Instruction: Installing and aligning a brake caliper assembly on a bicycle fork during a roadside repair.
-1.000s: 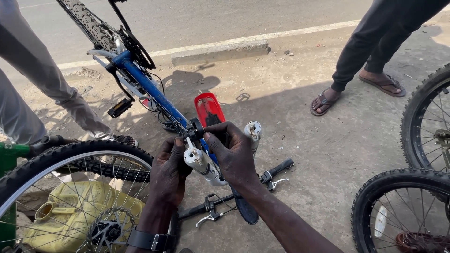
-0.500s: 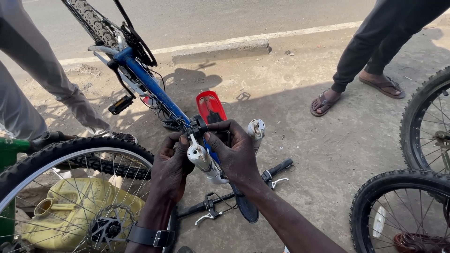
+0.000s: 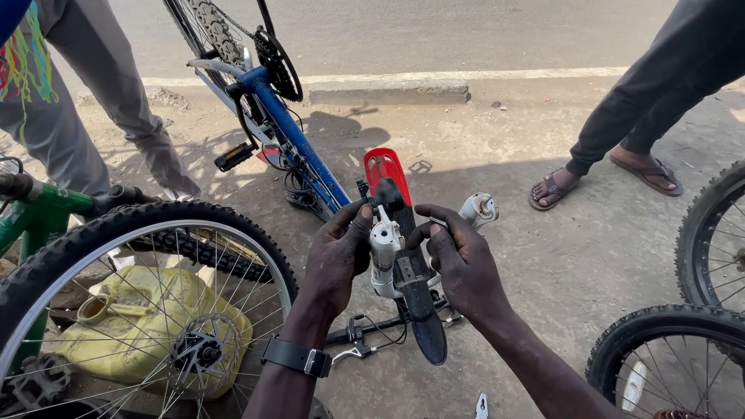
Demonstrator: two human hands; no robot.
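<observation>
Both hands work on an upside-down blue bike (image 3: 299, 143) on the dusty ground. The left hand (image 3: 337, 260) curls around the white fork leg (image 3: 383, 256), its fingers pressed together on the side. The right hand (image 3: 458, 264) pinches a black mudguard (image 3: 419, 299) against that leg, with the thumb on top. The mudguard points down toward the black handlebar (image 3: 365, 334) on the ground. A red mudguard (image 3: 386, 167) sticks up behind. A small black part, maybe a clamp, sits between the fingertips. A yellow jerrycan (image 3: 132, 310) lies behind a spoked wheel (image 3: 140, 310) on the left.
</observation>
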